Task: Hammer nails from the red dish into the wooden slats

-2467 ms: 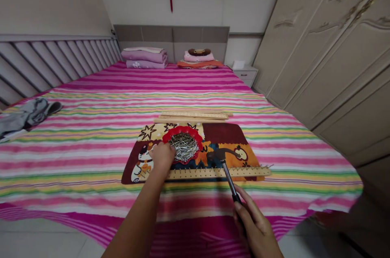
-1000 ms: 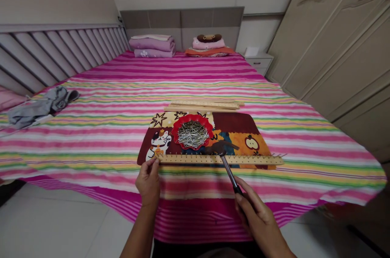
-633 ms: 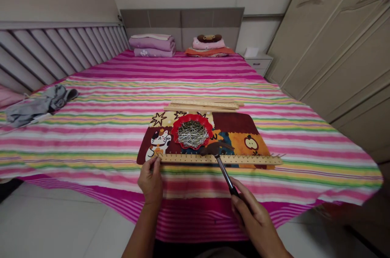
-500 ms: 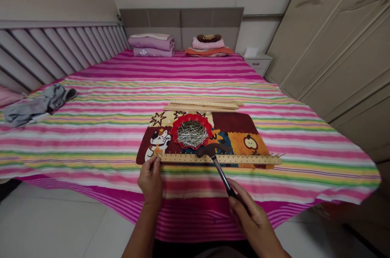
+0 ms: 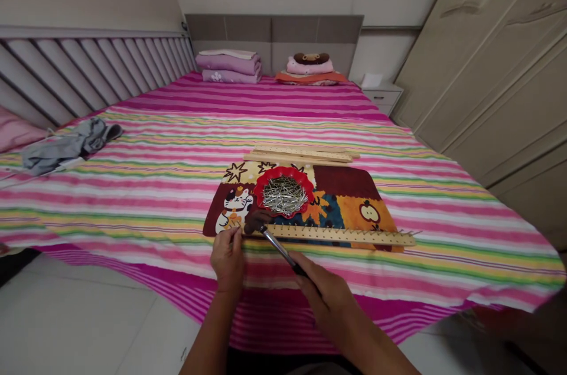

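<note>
My right hand (image 5: 325,292) is wrapped round the black grip of a hammer (image 5: 278,244). Its dark head, blurred, is over the left part of a long wooden strip (image 5: 336,235), just right of my left fingers. At the strip's left end my left hand (image 5: 228,254) is closed, thumb and fingertips pinching the wood. Thin nails stand in a row along the strip, some tilted, several leaning at the right end. Below the strip lies a patterned mat (image 5: 345,183) with a cat and an apple on it. A red scalloped bowl (image 5: 258,192) full of loose nails (image 5: 286,195) sits behind the strip.
Behind the mat lie several more wooden strips (image 5: 301,155). A striped sheet (image 5: 155,186) covers the bed. Grey clothing (image 5: 66,147) rests at the left by a railing (image 5: 110,65). Folded bedding (image 5: 230,65) is stacked near the headboard; a wardrobe (image 5: 500,68) stands right.
The hammer has moved left along the strip, from near its middle to beside my left fingers. My left hand keeps its hold on the strip's end. The whole view has shifted slightly.
</note>
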A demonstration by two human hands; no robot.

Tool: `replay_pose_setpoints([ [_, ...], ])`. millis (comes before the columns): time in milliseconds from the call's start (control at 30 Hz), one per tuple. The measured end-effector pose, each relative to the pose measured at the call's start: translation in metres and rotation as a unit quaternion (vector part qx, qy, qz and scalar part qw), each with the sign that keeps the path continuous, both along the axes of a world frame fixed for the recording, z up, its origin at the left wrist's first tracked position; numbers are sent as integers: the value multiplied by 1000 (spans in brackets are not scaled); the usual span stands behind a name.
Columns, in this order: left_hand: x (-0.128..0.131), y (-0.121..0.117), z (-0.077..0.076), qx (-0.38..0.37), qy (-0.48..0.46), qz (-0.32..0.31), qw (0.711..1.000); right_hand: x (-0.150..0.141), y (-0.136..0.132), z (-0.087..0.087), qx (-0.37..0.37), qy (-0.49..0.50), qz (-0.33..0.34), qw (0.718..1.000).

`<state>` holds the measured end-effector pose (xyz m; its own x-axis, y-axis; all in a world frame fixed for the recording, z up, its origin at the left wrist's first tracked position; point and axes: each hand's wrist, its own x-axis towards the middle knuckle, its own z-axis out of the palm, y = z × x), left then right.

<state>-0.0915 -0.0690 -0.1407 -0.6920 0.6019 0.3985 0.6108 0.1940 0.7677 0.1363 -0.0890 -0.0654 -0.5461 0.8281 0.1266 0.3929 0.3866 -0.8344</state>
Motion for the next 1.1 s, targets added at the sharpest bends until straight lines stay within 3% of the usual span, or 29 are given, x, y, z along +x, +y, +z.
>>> replay_pose_setpoints([
  [300,-1,-1,-2,-26,-3,9,1000,-36,11,10,73,-168,52,982],
  [533,0,-1,-3,7,-23,1,1000,-37,13,16,114,-142,40,982],
  [633,0,0,-2,-2,-30,9,1000,-35,15,13,97,-180,54,977],
  [700,0,1,-2,-3,-34,8,999,-31,17,11,84,-149,48,984],
  [833,-2,-1,-2,-3,-52,-1,999,-11,21,10,84,-10,-18,996],
  [933,-2,-7,2,6,-50,-8,999,15,23,6,34,59,-119,991],
  [1033,1,-10,19,37,9,-1,999,41,19,-3,-66,105,-231,965],
  [1100,4,-3,36,56,73,-29,995,54,14,-9,-132,146,-285,938],
])
